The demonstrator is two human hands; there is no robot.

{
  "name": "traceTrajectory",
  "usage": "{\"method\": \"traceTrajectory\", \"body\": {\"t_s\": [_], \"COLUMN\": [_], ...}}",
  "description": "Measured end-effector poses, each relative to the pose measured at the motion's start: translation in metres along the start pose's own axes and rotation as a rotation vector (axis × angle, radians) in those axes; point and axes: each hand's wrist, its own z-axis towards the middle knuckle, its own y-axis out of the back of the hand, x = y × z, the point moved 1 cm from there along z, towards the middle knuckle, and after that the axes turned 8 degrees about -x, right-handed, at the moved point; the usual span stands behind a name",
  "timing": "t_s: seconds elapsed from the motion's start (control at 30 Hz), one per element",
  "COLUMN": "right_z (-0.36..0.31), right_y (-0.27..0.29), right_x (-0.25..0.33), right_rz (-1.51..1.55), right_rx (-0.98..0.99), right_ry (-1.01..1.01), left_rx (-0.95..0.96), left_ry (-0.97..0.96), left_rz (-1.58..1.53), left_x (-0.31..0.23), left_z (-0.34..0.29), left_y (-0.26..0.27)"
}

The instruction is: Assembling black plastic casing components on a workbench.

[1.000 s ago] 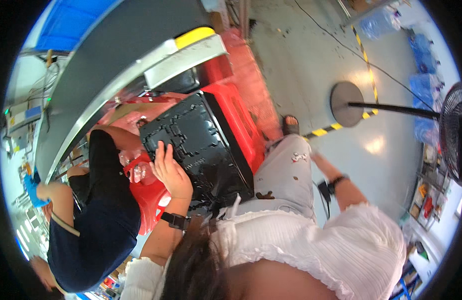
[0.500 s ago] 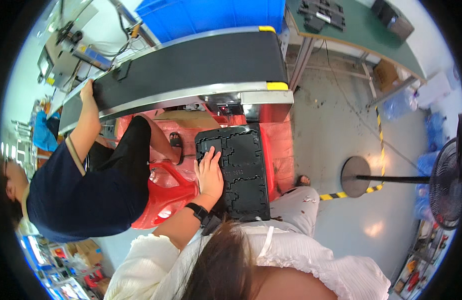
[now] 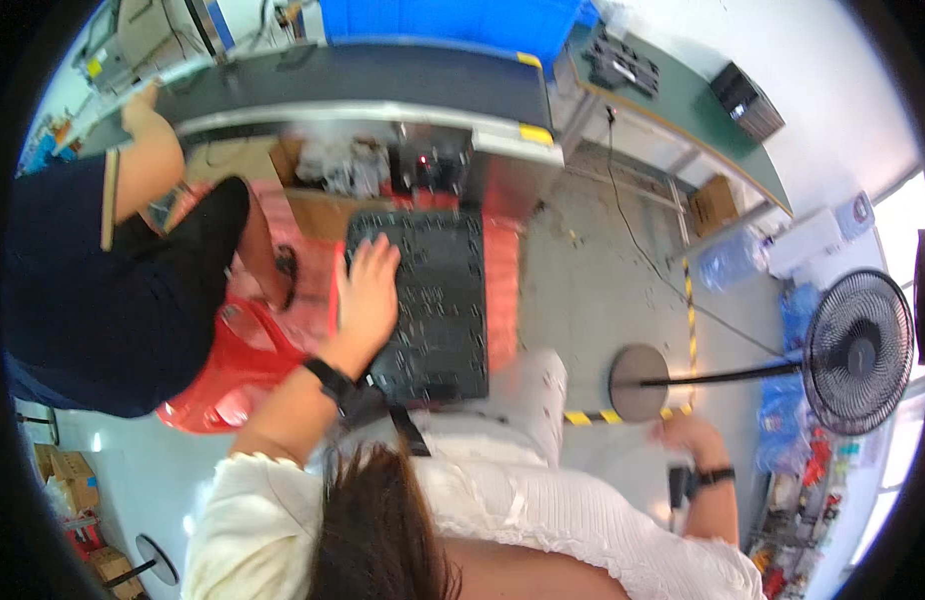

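Note:
A black molded tray (image 3: 438,310) with shaped recesses lies in front of me, close to my lap. My left hand (image 3: 368,300) rests on its left part, fingers stretched and slightly apart, gripping nothing that shows. A dark band circles that wrist. Out to my right, away from the tray, my right hand (image 3: 688,438) is raised over the floor beside the fan's base. Motion smears its fingers, so whether it holds anything is unclear. Another dark band is on the right wrist.
A conveyor with a black belt (image 3: 383,85) runs across ahead, a blue bin (image 3: 443,22) behind it. At left sits a co-worker (image 3: 103,290), one hand at the conveyor, beside a red stool (image 3: 248,365). A standing fan (image 3: 858,350) and green table (image 3: 673,115) are right.
My right hand has come into view at the right. The view has shifted, with the fan now showing more fully. My left hand stays on the tray.

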Motion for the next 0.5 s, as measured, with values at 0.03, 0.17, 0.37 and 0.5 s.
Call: {"method": "traceTrajectory", "body": {"t_s": [0.03, 0.17, 0.37, 0.5], "right_z": [0.021, 0.037, 0.007, 0.001], "right_y": [0.010, 0.022, 0.093, 0.165], "right_x": [0.024, 0.126, 0.222, 0.269], "right_rz": [0.163, -0.135, -0.174, -0.079], "right_rx": [-0.012, -0.242, -0.135, -0.312], "right_ry": [-0.054, 0.234, 0.428, 0.705], "left_rx": [0.041, -0.073, 0.199, 0.306], "left_ry": [0.017, 0.029, 0.615, 0.794], "left_rz": [-0.036, -0.080, -0.508, -0.763], "left_x": [0.004, 0.022, 0.033, 0.036], "left_z": [0.002, -0.001, -0.065, -0.079], "left_y": [0.002, 0.031, 0.041, 0.026]}}
